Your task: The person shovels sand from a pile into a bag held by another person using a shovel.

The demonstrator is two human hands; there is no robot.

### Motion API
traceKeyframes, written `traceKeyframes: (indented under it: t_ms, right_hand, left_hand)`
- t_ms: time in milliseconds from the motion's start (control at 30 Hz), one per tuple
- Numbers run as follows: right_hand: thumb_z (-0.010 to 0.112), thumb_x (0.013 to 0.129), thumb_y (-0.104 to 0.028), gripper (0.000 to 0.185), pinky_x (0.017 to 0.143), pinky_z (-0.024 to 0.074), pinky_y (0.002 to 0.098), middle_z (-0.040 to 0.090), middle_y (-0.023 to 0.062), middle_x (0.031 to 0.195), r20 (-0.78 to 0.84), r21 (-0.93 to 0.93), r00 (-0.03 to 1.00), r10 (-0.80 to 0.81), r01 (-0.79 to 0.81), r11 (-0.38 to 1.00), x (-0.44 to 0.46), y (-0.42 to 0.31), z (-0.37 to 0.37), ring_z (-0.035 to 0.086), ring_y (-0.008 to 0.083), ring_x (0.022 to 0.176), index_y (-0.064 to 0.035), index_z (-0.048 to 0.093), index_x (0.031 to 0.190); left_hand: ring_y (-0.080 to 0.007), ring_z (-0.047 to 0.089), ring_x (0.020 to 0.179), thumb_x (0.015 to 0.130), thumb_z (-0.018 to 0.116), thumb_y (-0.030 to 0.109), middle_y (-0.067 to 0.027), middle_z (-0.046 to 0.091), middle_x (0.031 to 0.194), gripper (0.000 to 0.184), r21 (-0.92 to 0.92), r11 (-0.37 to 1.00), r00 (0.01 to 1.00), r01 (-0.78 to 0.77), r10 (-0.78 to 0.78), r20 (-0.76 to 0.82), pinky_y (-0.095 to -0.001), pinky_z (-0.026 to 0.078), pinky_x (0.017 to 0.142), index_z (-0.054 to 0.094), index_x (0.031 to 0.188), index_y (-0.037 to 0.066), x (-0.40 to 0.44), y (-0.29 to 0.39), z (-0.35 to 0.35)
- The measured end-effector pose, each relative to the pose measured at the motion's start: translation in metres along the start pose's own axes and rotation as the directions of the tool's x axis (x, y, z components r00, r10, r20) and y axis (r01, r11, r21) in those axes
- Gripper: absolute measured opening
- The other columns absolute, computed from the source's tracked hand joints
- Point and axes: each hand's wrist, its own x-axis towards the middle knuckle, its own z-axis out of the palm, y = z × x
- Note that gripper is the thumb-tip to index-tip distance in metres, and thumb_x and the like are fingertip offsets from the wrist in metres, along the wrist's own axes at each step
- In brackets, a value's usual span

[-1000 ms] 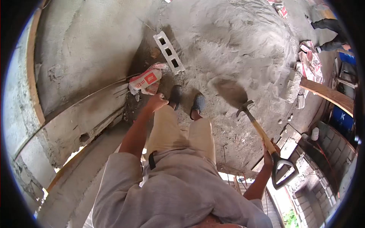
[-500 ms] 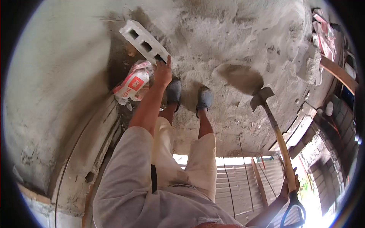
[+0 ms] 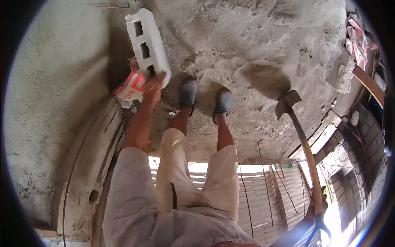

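My left hand (image 3: pixel 152 88) grips the near end of a grey concrete hollow block (image 3: pixel 158 49). The block is tilted, its row of square holes facing left, and my fingers partly cover the lowest hole. Behind my wrist lies a crumpled red and white cement bag (image 3: pixel 131 87), partly hidden. At the lower right, my right hand (image 3: pixel 317 201) is wrapped round the wooden handle of a shovel (image 3: pixel 307 154), just above its dark D-grip. The shovel's blade (image 3: pixel 288 103) points away from me over the rough floor.
A plastered wall (image 3: pixel 49 103) rises on the left with a ledge at its foot. My feet in dark clogs (image 3: pixel 188 91) stand on the uneven concrete floor (image 3: pixel 230 45). Wooden planks (image 3: pixel 368 84) and another bag (image 3: pixel 357 43) lie at the right. Corrugated sheets (image 3: pixel 259 197) are behind me.
The block has swung more upright and shifted left with my left hand, now over the cement bag. The shovel stays in my right hand, nearly where it was.
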Motion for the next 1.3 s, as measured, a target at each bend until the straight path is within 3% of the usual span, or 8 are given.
traceKeyframes:
  t_ms: [233, 333, 467, 600, 667, 733, 1100, 1300]
  right_hand:
    - [0.039, 0.103, -0.018, 0.045, 0.097, 0.0444, 0.0379, 0.04, 0.0252, 0.142, -0.053, -0.064, 0.999, 0.0, -0.004, 0.998, 0.003, -0.004, -0.001, 0.047, 0.0329, 0.119, 0.0131, 0.036, 0.135]
    - [0.046, 0.1, -0.016, 0.047, 0.098, 0.0438, 0.0349, 0.045, 0.0268, 0.138, 0.048, -0.304, 0.997, -0.052, 0.064, 0.95, 0.007, -0.004, 0.016, 0.051, 0.0288, 0.118, 0.015, 0.037, 0.134]
    - [0.051, 0.097, -0.018, 0.049, 0.094, 0.0468, 0.0334, 0.054, 0.0233, 0.125, 0.229, -0.97, 0.909, -0.348, 0.245, 0.003, 0.005, 0.008, -0.009, 0.058, 0.0246, 0.108, 0.0116, 0.042, 0.134]
    - [0.055, 0.095, -0.022, 0.053, 0.087, 0.052, 0.0325, 0.055, 0.0194, 0.121, 0.52, -0.848, 0.718, -0.462, 0.5, -0.178, 0.007, 0.027, 0.035, 0.06, 0.0258, 0.106, 0.012, 0.043, 0.134]
    - [0.055, 0.096, -0.022, 0.051, 0.079, 0.0555, 0.0307, 0.053, 0.0204, 0.126, 0.196, -0.684, 0.912, -0.36, 0.391, 0.616, 0.008, 0.025, 0.057, 0.058, 0.033, 0.111, 0.0115, 0.044, 0.133]
    - [0.056, 0.095, -0.022, 0.048, 0.073, 0.0581, 0.0293, 0.05, 0.0215, 0.129, 0.084, -0.293, 0.971, -0.222, 0.237, 0.926, 0.008, 0.017, 0.06, 0.056, 0.0391, 0.114, 0.0102, 0.047, 0.13]
    - [0.056, 0.09, -0.014, 0.027, 0.072, 0.0604, 0.046, 0.051, 0.0191, 0.133, 0.289, 0.294, 0.954, 0.076, -0.164, 0.942, 0.078, -0.037, 0.023, 0.047, 0.0476, 0.12, 0.0042, 0.056, 0.109]
    - [0.059, 0.09, -0.017, 0.024, 0.078, 0.0608, 0.0474, 0.049, 0.0237, 0.134, 0.36, 0.387, 0.927, -0.106, -0.044, 0.921, 0.121, -0.047, 0.011, 0.048, 0.0433, 0.122, 0.0001, 0.057, 0.106]
  left_hand:
    - [-0.0334, 0.057, 0.11, 0.084, 0.051, 0.009, -0.0206, 0.06, 0.107, 0.049, 0.388, 0.913, 0.826, -0.125, -0.121, 0.551, -0.0506, 0.032, 0.111, 0.051, 0.133, 0.013, -0.093, -0.056, -0.07]
    - [-0.0407, 0.05, 0.119, 0.083, 0.051, 0.004, -0.028, 0.052, 0.121, 0.051, 0.406, 0.913, 0.955, -0.046, -0.079, 0.285, -0.0517, 0.034, 0.108, 0.05, 0.133, 0.015, -0.11, -0.035, -0.053]
    - [-0.0448, 0.048, 0.12, 0.08, 0.055, 0.005, -0.0303, 0.048, 0.128, 0.058, 0.303, 0.947, 0.943, 0.105, -0.192, 0.273, -0.0527, 0.035, 0.105, 0.046, 0.137, 0.013, -0.131, 0.009, -0.069]
    - [-0.044, 0.047, 0.121, 0.078, 0.063, 0.014, -0.0292, 0.046, 0.133, 0.068, 0.236, 0.943, 0.89, 0.235, -0.307, 0.338, -0.052, 0.037, 0.103, 0.04, 0.142, 0.009, -0.158, 0.059, -0.113]
    - [-0.0432, 0.046, 0.123, 0.078, 0.065, 0.016, -0.0277, 0.047, 0.134, 0.07, 0.157, 0.915, 0.85, 0.373, -0.404, 0.338, -0.0509, 0.037, 0.103, 0.039, 0.143, 0.008, -0.161, 0.089, -0.16]
    - [-0.0425, 0.045, 0.125, 0.078, 0.067, 0.018, -0.0261, 0.047, 0.135, 0.073, 0.061, 0.868, 0.805, 0.493, -0.482, 0.347, -0.0499, 0.037, 0.103, 0.037, 0.143, 0.008, -0.166, 0.107, -0.202]
    - [-0.0423, 0.057, 0.112, 0.08, 0.07, 0.026, -0.0247, 0.057, 0.124, 0.07, 0.039, 0.329, 0.249, 0.943, -0.782, 0.571, -0.0507, 0.045, 0.095, 0.038, 0.139, 0.007, -0.267, 0.192, -0.333]
    - [-0.0442, 0.056, 0.114, 0.076, 0.072, 0.03, -0.0271, 0.059, 0.12, 0.073, -0.047, 0.411, 0.378, 0.91, -0.78, 0.499, -0.0495, 0.045, 0.096, 0.039, 0.138, 0.009, -0.324, 0.27, -0.347]
